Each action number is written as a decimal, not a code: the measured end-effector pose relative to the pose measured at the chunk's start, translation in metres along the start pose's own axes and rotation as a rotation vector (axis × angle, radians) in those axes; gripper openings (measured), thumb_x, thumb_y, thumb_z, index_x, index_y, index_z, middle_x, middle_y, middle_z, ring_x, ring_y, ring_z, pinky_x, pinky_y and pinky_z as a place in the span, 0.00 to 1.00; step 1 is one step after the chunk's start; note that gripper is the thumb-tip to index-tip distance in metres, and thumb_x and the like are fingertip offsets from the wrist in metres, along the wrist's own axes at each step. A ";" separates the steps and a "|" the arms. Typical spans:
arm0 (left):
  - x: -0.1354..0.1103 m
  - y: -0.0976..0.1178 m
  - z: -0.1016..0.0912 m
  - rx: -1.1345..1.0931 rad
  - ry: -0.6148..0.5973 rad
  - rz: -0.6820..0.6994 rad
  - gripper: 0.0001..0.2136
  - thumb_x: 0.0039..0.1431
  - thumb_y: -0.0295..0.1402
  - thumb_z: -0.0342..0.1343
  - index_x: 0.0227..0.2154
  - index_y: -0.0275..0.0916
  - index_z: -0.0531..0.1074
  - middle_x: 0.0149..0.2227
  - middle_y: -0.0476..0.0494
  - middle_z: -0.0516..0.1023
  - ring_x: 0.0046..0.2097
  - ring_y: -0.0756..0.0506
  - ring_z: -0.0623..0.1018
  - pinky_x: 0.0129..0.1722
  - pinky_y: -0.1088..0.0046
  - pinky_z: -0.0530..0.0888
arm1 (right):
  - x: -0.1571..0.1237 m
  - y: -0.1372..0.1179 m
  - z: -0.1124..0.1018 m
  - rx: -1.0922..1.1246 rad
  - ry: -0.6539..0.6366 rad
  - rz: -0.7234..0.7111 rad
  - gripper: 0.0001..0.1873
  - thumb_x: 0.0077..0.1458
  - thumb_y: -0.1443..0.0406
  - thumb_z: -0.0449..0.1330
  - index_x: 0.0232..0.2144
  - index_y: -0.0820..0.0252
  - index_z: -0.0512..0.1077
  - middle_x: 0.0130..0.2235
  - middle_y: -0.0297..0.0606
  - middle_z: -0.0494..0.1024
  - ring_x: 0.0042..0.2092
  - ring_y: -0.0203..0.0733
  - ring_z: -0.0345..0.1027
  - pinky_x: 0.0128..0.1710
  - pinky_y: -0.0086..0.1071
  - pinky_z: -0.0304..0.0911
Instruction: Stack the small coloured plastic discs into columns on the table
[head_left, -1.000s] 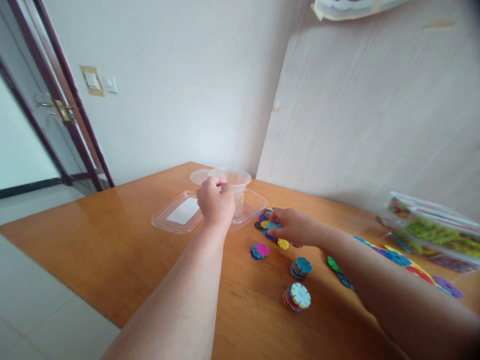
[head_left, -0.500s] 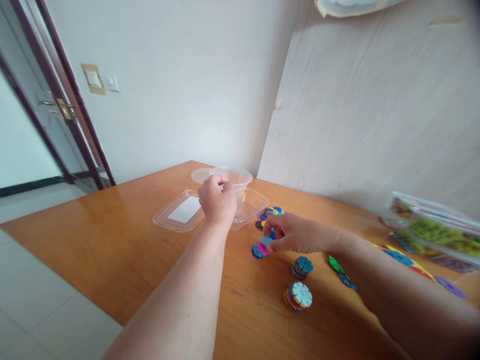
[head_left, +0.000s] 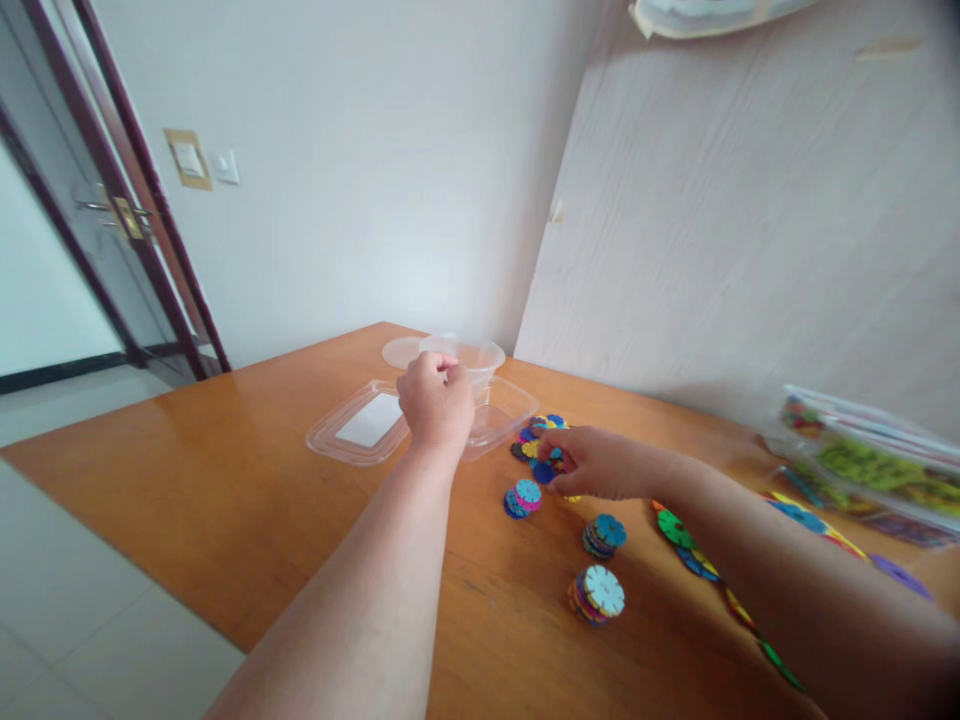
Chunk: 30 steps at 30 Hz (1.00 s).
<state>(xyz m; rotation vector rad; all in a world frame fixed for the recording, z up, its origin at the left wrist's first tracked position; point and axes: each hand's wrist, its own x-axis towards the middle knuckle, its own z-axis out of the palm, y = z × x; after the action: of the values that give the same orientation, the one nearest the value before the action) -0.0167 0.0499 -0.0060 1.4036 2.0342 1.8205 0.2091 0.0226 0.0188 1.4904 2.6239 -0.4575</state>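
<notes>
My left hand (head_left: pixel 436 400) is closed with its fingers curled in, in front of the clear round bowl (head_left: pixel 480 352). What it holds, if anything, is hidden. My right hand (head_left: pixel 600 462) hovers at a pile of loose flower-shaped plastic discs (head_left: pixel 531 449), thumb and fingers apart around a blue disc (head_left: pixel 544 473). Just left of its thumb stands a short stack of discs (head_left: pixel 527 492) with a light blue one on top. Nearer to me are two taller stacks, one topped by a blue disc (head_left: pixel 609 530), the other by a pale disc (head_left: pixel 603 590).
A clear rectangular container (head_left: pixel 506 412) and its labelled lid (head_left: pixel 367 420) lie on the wooden table (head_left: pixel 360 540). A round lid (head_left: pixel 401 351) is behind. Joined coloured discs (head_left: pixel 697 563) run under my right forearm, near clear packaged boxes (head_left: pixel 870 455).
My right hand has let go of a light blue disc, which now tops the small stack, and moved slightly right to the loose pile. My left hand stays put.
</notes>
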 end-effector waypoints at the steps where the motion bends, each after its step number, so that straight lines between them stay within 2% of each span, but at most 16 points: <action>1: 0.000 0.000 0.000 0.000 0.001 -0.001 0.07 0.55 0.30 0.51 0.32 0.44 0.74 0.37 0.45 0.78 0.41 0.43 0.75 0.43 0.65 0.69 | 0.001 -0.001 0.001 -0.002 0.006 0.006 0.19 0.48 0.60 0.64 0.44 0.55 0.73 0.36 0.35 0.78 0.36 0.42 0.69 0.32 0.30 0.56; 6: 0.000 -0.002 0.001 -0.007 0.001 -0.004 0.06 0.55 0.31 0.52 0.32 0.44 0.74 0.37 0.45 0.78 0.41 0.43 0.75 0.43 0.65 0.70 | 0.004 -0.008 0.002 -0.074 0.013 0.037 0.15 0.49 0.60 0.63 0.41 0.55 0.74 0.36 0.36 0.79 0.36 0.42 0.70 0.29 0.30 0.55; 12: 0.000 0.000 -0.001 -0.006 -0.007 -0.011 0.06 0.55 0.31 0.52 0.32 0.44 0.74 0.37 0.45 0.78 0.41 0.43 0.75 0.43 0.66 0.70 | 0.003 -0.010 0.000 -0.194 0.044 -0.009 0.11 0.51 0.60 0.61 0.37 0.57 0.76 0.33 0.38 0.79 0.33 0.42 0.69 0.28 0.30 0.53; 16: -0.001 0.002 -0.002 -0.011 -0.007 -0.016 0.06 0.55 0.31 0.51 0.32 0.44 0.74 0.37 0.45 0.78 0.41 0.43 0.75 0.43 0.66 0.70 | -0.001 -0.010 -0.003 -0.075 0.039 -0.053 0.11 0.52 0.60 0.61 0.37 0.58 0.76 0.31 0.36 0.77 0.32 0.40 0.68 0.28 0.30 0.55; 21: -0.001 0.003 -0.002 -0.016 -0.013 -0.018 0.06 0.55 0.31 0.52 0.32 0.44 0.74 0.37 0.45 0.78 0.42 0.42 0.75 0.43 0.66 0.70 | -0.011 -0.020 -0.007 0.122 -0.001 -0.116 0.16 0.53 0.57 0.62 0.43 0.57 0.75 0.33 0.34 0.75 0.32 0.37 0.65 0.28 0.28 0.56; 25: -0.001 0.002 -0.002 -0.016 -0.003 -0.003 0.07 0.55 0.31 0.51 0.32 0.44 0.74 0.37 0.45 0.78 0.41 0.42 0.76 0.43 0.65 0.70 | -0.014 -0.027 -0.006 0.105 -0.066 -0.131 0.27 0.51 0.49 0.64 0.49 0.57 0.73 0.35 0.35 0.75 0.32 0.37 0.65 0.28 0.29 0.55; 27: 0.000 0.002 -0.002 -0.015 -0.002 0.003 0.07 0.55 0.31 0.51 0.32 0.43 0.74 0.37 0.45 0.78 0.41 0.42 0.76 0.42 0.65 0.69 | -0.014 -0.027 -0.005 0.076 -0.091 -0.128 0.31 0.50 0.48 0.65 0.52 0.57 0.71 0.36 0.35 0.75 0.32 0.38 0.66 0.28 0.29 0.55; 30: -0.001 0.002 -0.002 -0.013 -0.003 -0.001 0.07 0.55 0.31 0.51 0.32 0.43 0.74 0.37 0.45 0.78 0.40 0.43 0.75 0.42 0.66 0.69 | -0.013 -0.028 -0.004 0.024 -0.097 -0.127 0.27 0.50 0.51 0.66 0.50 0.55 0.72 0.35 0.35 0.76 0.32 0.39 0.67 0.27 0.30 0.54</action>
<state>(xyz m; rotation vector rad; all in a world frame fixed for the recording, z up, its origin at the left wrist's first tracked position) -0.0163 0.0479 -0.0041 1.4016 2.0177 1.8268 0.1927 -0.0002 0.0313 1.2785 2.6551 -0.5599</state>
